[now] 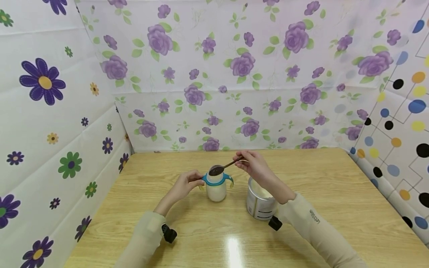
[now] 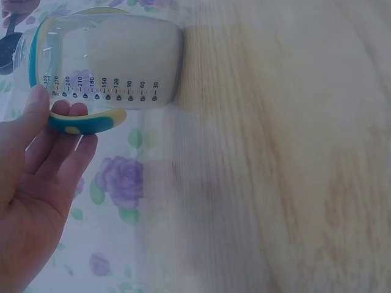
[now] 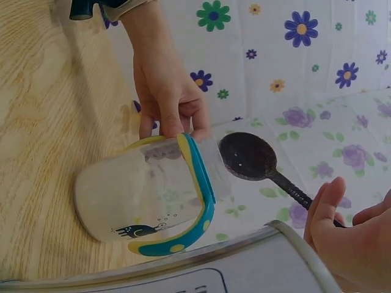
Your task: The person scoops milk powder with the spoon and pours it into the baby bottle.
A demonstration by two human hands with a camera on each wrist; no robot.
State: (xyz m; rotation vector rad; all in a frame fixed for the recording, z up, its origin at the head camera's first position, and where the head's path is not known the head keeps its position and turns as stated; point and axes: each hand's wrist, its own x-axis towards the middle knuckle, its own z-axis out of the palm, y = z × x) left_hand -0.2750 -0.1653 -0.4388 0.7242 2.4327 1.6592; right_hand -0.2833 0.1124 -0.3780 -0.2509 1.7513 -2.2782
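A clear baby bottle (image 1: 216, 192) with a blue-and-yellow two-handled collar stands upright on the table, lidless and partly filled with a whitish substance. My left hand (image 1: 185, 185) pinches one of its handles (image 2: 88, 124) between thumb and fingers. In my right hand (image 1: 253, 166) is the handle of a dark brown spoon (image 3: 249, 156), whose bowl hangs tilted right at the bottle's mouth. A few pale specks show on the dark bowl. Below my right forearm stands an open metal can (image 1: 259, 208) holding cream-coloured powder; the forearm hides part of its opening.
The wooden table (image 1: 187, 242) reaches back to a flowered curtain (image 1: 221, 96). Patterned cloth also hangs at the left and right sides. In the right wrist view, the can's rim (image 3: 269, 234) stands close in front of the bottle.
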